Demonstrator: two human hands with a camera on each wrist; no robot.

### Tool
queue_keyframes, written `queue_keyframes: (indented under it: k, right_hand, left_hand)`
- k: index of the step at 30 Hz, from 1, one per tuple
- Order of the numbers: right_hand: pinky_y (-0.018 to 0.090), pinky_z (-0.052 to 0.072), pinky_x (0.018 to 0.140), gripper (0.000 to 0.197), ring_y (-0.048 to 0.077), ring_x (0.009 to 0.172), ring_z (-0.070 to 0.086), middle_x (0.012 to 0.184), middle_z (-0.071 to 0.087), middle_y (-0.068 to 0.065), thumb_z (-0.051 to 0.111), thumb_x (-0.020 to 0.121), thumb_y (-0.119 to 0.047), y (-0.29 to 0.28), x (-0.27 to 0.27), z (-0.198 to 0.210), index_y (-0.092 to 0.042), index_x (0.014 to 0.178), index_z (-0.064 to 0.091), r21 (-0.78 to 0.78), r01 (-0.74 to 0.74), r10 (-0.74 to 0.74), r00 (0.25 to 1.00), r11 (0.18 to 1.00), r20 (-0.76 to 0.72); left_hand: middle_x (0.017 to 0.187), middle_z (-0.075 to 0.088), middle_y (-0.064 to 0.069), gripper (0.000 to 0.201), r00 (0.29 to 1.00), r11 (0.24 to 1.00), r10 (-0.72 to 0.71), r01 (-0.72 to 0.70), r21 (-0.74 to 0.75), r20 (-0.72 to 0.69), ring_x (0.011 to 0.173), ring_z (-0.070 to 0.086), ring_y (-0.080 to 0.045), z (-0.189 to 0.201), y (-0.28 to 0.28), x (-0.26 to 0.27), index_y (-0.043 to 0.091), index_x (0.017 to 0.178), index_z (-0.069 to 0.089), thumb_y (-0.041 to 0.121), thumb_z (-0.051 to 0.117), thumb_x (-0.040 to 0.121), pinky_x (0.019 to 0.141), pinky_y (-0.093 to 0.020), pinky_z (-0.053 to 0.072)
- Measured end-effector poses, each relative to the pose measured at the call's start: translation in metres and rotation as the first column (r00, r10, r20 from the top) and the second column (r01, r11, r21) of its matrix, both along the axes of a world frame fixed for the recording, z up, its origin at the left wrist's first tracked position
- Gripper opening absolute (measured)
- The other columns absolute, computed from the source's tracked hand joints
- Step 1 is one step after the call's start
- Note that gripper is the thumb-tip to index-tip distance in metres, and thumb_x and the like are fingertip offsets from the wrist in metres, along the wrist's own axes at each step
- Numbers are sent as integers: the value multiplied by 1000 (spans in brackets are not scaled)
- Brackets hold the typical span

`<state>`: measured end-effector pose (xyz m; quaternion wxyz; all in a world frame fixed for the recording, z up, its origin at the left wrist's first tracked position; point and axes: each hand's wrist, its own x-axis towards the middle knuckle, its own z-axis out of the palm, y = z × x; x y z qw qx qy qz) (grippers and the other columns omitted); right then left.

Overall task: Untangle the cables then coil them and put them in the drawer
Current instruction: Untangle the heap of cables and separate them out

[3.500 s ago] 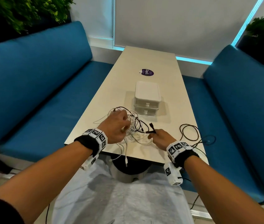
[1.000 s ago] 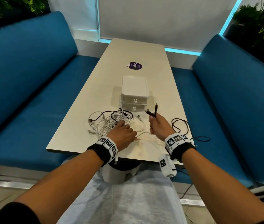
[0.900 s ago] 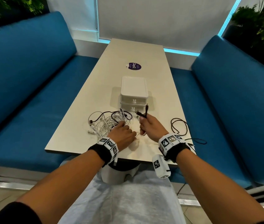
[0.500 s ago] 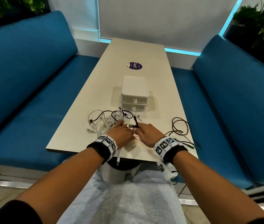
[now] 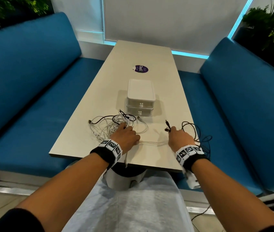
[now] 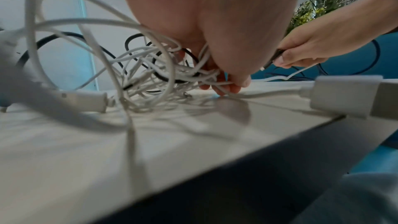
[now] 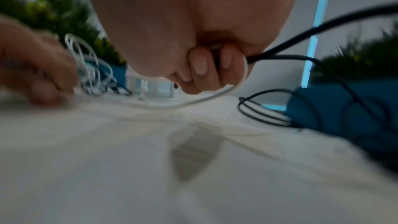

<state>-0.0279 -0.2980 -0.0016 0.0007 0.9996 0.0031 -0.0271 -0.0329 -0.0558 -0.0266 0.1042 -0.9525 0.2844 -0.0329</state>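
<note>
A tangle of white and black cables (image 5: 109, 125) lies on the table's near left, in front of a white two-drawer box (image 5: 140, 97) with both drawers closed. My left hand (image 5: 126, 130) presses down on the tangle, its fingers (image 6: 224, 83) curled round several white strands. My right hand (image 5: 171, 131) sits apart to the right and grips a black cable (image 7: 280, 57). That cable's two plug ends (image 5: 166, 125) stick up from the fist. A white cable (image 5: 151, 143) also runs from that fist across the table to the left hand.
The black cable's loops (image 5: 192, 131) hang over the table's right edge (image 5: 190, 124) onto the blue bench (image 5: 216, 114). A purple sticker (image 5: 141, 69) lies beyond the drawer box. A white plug (image 6: 344, 96) lies at the near table edge.
Half a second ago the hands met at the tangle. The right hand has since pulled away to the right with the black cable, and a white cable now stretches between the hands.
</note>
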Motion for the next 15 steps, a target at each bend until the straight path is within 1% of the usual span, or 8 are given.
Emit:
queue_keyframes:
  k: [3,4,6,8,10,12,14,15]
  right_hand:
    - [37,40,65,29,38,89,63,99,64,16,30,103,-33,32,-4,-1,-11,114,44,225,41,-50,998,974,33]
    - [38,40,65,30,39,89,62,98,63,17,29,103,-34,44,-5,-2,-11,115,43,277,24,-38,998,961,44]
    - [39,41,65,30,41,88,61,97,63,20,30,103,-35,63,-7,-7,-10,114,42,370,-21,13,1000,929,22]
    - [41,46,68,29,41,89,61,97,63,21,32,102,-34,73,-9,-14,-9,115,43,474,-48,69,997,879,-26]
    - [43,50,75,29,41,91,62,99,66,21,34,102,-31,76,-11,-22,-10,118,47,535,-79,130,990,841,-58]
    - [39,49,80,30,37,96,63,104,68,18,37,102,-29,73,-13,-28,-11,121,52,563,-92,168,982,821,-83]
    - [33,46,80,30,34,101,62,110,68,15,39,101,-27,68,-15,-31,-13,120,58,590,-85,171,981,803,-92]
    - [32,45,81,29,33,101,62,111,68,14,41,100,-27,66,-15,-31,-13,118,60,590,-87,173,981,803,-91]
  left_hand:
    - [104,69,3,24,1000,1000,11,-12,15,5,107,53,-24,2,-6,0,25,107,62,33,39,103,101,-46,28]
    - [103,69,2,23,1000,1000,20,-20,12,3,107,53,-24,3,-6,-2,25,107,62,32,40,103,100,-46,28]
    - [99,71,1,20,999,999,41,-41,-5,9,105,55,-24,4,-9,-3,24,105,61,28,41,101,98,-45,28]
    - [93,71,1,18,998,998,60,-60,-34,15,103,55,-24,6,-12,-4,23,103,59,25,41,100,96,-44,27]
    - [89,70,1,19,997,995,77,-76,-68,6,102,55,-24,7,-13,-4,23,108,56,23,39,100,95,-44,27]
    - [90,70,1,21,996,992,85,-85,-93,-6,102,55,-24,7,-12,-3,24,113,54,24,36,101,95,-43,28]
    - [92,70,1,20,997,992,81,-81,-91,-12,103,55,-24,5,-12,-4,25,113,52,26,35,102,95,-44,28]
    - [92,70,1,20,997,993,80,-80,-86,-10,104,55,-24,5,-12,-3,26,112,52,28,35,103,95,-44,28]
